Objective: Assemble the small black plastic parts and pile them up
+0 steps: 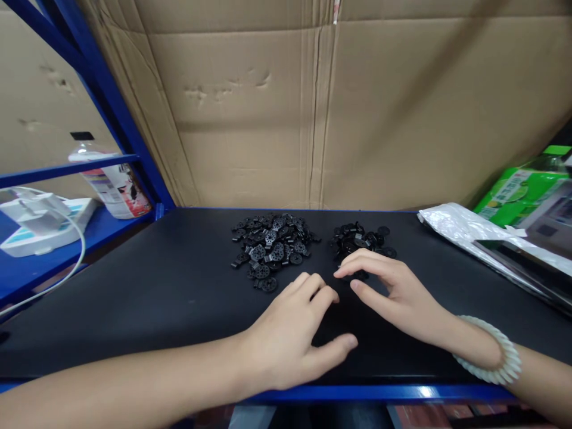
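Two heaps of small black plastic parts lie on the black tabletop [170,286]. The larger heap [272,238] is left of centre and holds several round pieces with holes and short tabs. The smaller heap [357,235] sits to its right, partly hidden by my right hand [397,286]. That hand reaches over the smaller heap's near edge, thumb and fingers apart, with nothing visible between them. My left hand [295,333] is just in front of the larger heap, palm down, its fingers bent loosely and the thumb spread away. I see nothing in it.
Cardboard [250,119] walls off the back. At left, a blue shelf [111,232] carries a bottle [111,185] and a power strip [49,226] with a white cable. A silver bag [465,223], a dark flat device [527,262] and a green package [513,190] lie at right.
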Available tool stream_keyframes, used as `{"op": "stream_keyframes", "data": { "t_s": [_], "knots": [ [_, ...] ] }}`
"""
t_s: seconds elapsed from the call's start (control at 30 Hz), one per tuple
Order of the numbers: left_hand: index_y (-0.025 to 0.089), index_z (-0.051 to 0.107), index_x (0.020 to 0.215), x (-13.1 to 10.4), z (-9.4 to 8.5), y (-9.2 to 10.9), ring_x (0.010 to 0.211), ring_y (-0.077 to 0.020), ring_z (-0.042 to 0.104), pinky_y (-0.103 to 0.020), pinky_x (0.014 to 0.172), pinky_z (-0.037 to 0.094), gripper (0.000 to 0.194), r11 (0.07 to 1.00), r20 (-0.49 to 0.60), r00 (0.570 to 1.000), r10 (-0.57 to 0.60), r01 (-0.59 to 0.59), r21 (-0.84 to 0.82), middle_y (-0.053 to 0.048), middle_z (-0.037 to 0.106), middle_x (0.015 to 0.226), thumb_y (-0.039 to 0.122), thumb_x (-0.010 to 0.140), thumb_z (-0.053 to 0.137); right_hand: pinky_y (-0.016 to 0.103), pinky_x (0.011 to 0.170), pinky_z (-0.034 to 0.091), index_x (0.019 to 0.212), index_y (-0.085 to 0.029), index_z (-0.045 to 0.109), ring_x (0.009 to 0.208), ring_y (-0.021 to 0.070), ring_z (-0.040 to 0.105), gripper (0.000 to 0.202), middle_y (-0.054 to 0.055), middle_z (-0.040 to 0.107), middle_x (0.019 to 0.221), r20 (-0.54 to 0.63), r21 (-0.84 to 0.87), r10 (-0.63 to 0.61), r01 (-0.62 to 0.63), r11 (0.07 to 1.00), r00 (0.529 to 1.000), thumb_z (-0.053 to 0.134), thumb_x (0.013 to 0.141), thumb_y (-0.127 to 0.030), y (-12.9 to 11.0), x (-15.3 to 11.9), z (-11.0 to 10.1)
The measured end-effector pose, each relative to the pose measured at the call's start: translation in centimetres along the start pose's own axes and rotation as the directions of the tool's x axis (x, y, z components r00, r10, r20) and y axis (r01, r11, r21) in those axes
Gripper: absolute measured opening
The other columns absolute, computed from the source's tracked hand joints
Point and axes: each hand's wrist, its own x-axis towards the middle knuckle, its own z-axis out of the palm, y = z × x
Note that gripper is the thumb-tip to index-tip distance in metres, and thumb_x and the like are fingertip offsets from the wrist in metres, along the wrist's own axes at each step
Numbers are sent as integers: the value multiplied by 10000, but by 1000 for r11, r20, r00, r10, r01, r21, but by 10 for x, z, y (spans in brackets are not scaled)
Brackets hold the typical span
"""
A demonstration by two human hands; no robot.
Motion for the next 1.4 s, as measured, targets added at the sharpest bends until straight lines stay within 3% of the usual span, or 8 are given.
{"op": "stream_keyframes", "data": {
  "t_s": [0.17,0.27,0.37,0.5,0.73,0.9,1.03,1.4],
  "knots": [
    [124,413,1378,9,4,-14,1363,-335,302,-502,1111,289,653,994,33,994,108,-109,19,-156,391,1463,452,840,583,302,712,443,881,-214,645,789,174,559,142,38,614,869,-280,68,118,-102,992,953,523,846,-150,1,0,-1],
    [140,291,1456,14,6,-19,1417,-371,186,-596,1124,178,784,987,133,981,140,-149,65,-142,291,1533,563,841,532,280,696,442,875,-215,646,805,171,563,127,31,616,868,-362,175,200,-145,974,910,543,829,-157,4,-1,-3],
    [120,334,1433,16,5,-20,1362,-362,309,-575,1102,247,706,976,136,974,180,-193,96,-155,403,1465,504,873,527,267,738,444,872,-218,656,845,165,570,129,22,623,873,-354,261,236,-147,954,905,555,826,-153,7,-1,-3],
    [127,492,1327,17,3,-21,1067,-261,528,-401,926,461,410,959,52,981,186,-193,206,-134,578,1155,201,924,503,257,732,433,866,-216,663,832,153,562,132,15,621,866,-326,296,246,-148,943,913,562,822,-144,9,-1,-3],
    [165,669,1052,18,1,-30,869,-198,553,-304,784,495,209,949,-7,961,275,-271,163,-82,599,989,276,888,600,251,570,412,899,-191,595,577,94,475,84,-23,535,739,-41,399,356,-311,862,934,557,826,-173,4,0,0],
    [151,645,1080,16,1,-26,899,-185,602,-295,832,495,249,909,-279,882,380,-411,-62,-79,679,983,258,856,651,281,548,498,1048,-239,423,749,152,537,188,14,512,922,177,621,397,-415,665,900,483,922,-365,5,-4,9],
    [134,667,978,13,2,-18,756,-158,631,-247,709,518,258,889,-461,837,295,-417,-188,-61,687,833,230,755,754,345,651,521,1225,-243,348,845,175,558,345,52,497,1026,396,654,268,-475,589,878,376,964,-466,1,-6,14],
    [81,712,896,15,1,-10,751,-163,651,-249,697,553,188,858,-515,838,179,-389,-336,-106,709,847,135,727,773,275,717,424,1205,-188,455,754,107,446,343,4,450,880,432,596,158,-413,689,888,337,996,-433,-9,-9,15]
  ]
}}
